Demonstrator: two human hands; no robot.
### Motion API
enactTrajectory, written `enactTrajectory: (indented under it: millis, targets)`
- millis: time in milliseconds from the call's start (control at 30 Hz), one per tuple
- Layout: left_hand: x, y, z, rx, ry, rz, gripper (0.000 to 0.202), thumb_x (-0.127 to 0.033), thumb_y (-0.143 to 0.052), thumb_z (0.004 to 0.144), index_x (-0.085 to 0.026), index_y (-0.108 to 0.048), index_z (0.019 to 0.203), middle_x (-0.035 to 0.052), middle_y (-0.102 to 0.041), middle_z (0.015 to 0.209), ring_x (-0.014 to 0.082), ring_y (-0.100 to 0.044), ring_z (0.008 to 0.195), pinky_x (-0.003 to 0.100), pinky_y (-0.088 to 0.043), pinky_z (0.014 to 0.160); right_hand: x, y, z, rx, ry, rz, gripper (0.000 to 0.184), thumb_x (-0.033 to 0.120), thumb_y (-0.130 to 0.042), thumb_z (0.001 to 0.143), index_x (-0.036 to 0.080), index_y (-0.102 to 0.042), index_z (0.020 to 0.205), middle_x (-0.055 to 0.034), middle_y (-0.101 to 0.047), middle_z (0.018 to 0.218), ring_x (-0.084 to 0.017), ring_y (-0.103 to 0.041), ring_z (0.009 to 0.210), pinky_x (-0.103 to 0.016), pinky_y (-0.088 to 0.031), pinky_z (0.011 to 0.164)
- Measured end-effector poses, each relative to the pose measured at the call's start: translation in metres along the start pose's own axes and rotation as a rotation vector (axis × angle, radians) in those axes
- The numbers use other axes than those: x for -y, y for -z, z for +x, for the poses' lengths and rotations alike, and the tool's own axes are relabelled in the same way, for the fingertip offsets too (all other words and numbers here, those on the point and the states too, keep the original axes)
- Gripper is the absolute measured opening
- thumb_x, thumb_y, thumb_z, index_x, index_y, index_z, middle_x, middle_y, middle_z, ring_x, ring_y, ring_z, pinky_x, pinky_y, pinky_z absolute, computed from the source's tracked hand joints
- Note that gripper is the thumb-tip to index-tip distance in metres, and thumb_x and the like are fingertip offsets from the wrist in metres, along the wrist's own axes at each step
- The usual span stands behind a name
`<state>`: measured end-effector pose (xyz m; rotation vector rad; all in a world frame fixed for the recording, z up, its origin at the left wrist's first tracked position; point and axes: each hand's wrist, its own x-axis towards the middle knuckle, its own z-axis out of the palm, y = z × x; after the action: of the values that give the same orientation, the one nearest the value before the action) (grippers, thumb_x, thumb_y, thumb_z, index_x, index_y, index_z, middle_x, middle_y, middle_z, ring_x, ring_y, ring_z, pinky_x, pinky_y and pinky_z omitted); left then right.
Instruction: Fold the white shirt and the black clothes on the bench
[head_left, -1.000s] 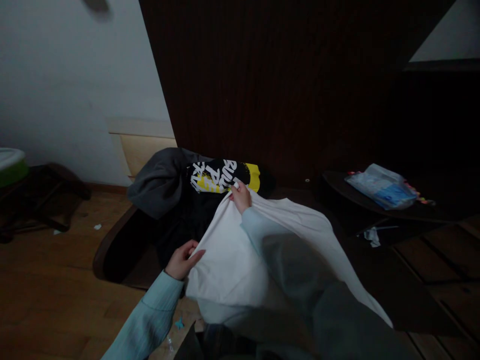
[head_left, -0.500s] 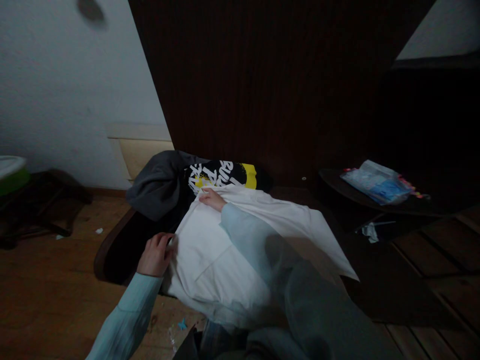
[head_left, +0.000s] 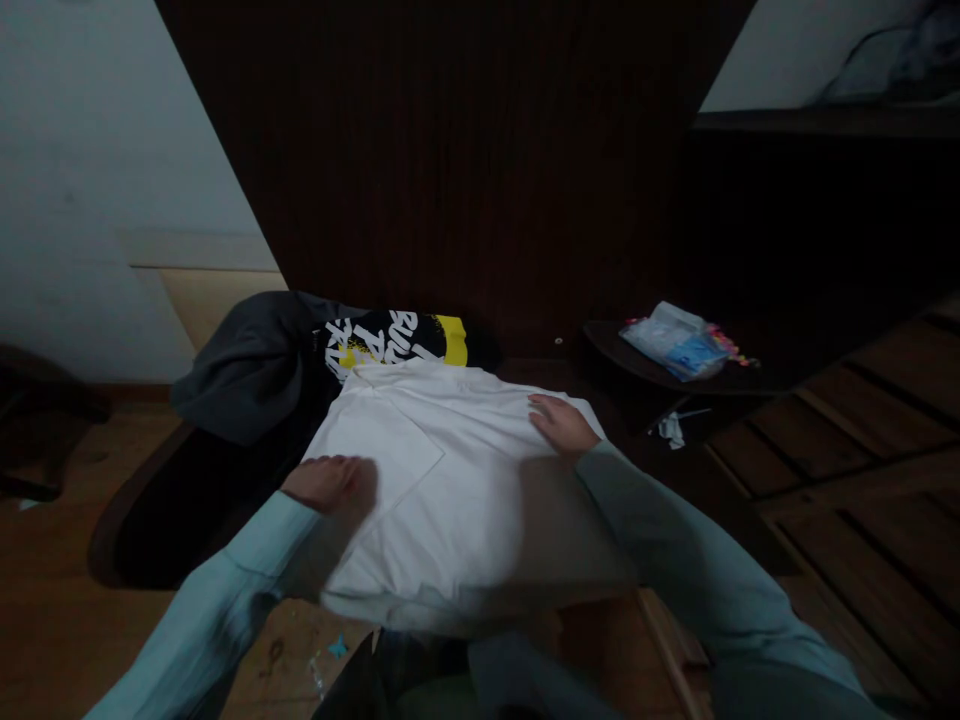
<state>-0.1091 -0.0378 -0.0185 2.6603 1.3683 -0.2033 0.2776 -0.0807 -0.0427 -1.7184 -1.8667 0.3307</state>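
White cloth (head_left: 465,490) is spread in the middle, under both hands. Its left edge is covered by the left hand (head_left: 322,483), where the fingers are curled in; whether cloth is pinched by them cannot be told. Its far right part is touched by the right hand (head_left: 564,425), with the fingers stretched out and nothing gripped. Black printed cloth (head_left: 420,335) is partly hidden behind the far edge, beside grey cloth (head_left: 247,365) on the left.

"What's on the dark wooden tabletop (head_left: 105,545)?"
"White cloth (head_left: 472,500) spread over it, beside a heap of grey and black clothes (head_left: 247,370)."
"And the rounded shelf (head_left: 606,350)?"
"A clear plastic packet (head_left: 679,340)."
"The floor (head_left: 45,610)?"
"A small blue scrap (head_left: 338,646)."
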Motion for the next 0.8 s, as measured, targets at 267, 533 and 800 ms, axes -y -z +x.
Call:
enactTrajectory:
  millis: [267,533,800]
  targets:
    - [-0.111,-0.034,0.066,-0.356,-0.370,0.001,0.043,-0.027,-0.036,0.083,-0.015,-0.044,0.123,0.0116,-0.041,0.132,0.0247,-0.035,0.121,0.040,-0.033,0.095,-0.020,-0.038,-0.048,0.010,0.003,-0.397,0.041,0.029,-0.039,0.083,0.017,-0.047,0.121,-0.0069,-0.042,0.132,-0.023,-0.035,0.123,-0.043,-0.029,0.100]
    - [-0.103,-0.067,0.071,-0.418,-0.387,-0.042,0.043,-0.028,-0.033,0.083,-0.019,-0.044,0.123,0.0087,-0.045,0.129,0.0243,-0.037,0.120,0.043,-0.029,0.095,0.004,-0.024,-0.017,0.162,-0.116,-0.425,0.041,0.035,-0.045,0.080,0.016,-0.051,0.116,-0.0096,-0.046,0.128,-0.023,-0.041,0.118,-0.037,-0.032,0.097]
    - [-0.108,-0.066,0.064,-0.399,-0.389,-0.073,0.043,-0.027,-0.035,0.081,-0.020,-0.044,0.123,0.0076,-0.045,0.129,0.0233,-0.037,0.120,0.044,-0.029,0.096,0.036,-0.072,0.043,0.113,-0.037,-0.350,0.050,0.043,-0.036,0.084,0.013,-0.044,0.123,-0.0115,-0.040,0.133,-0.023,-0.034,0.122,-0.037,-0.028,0.099]
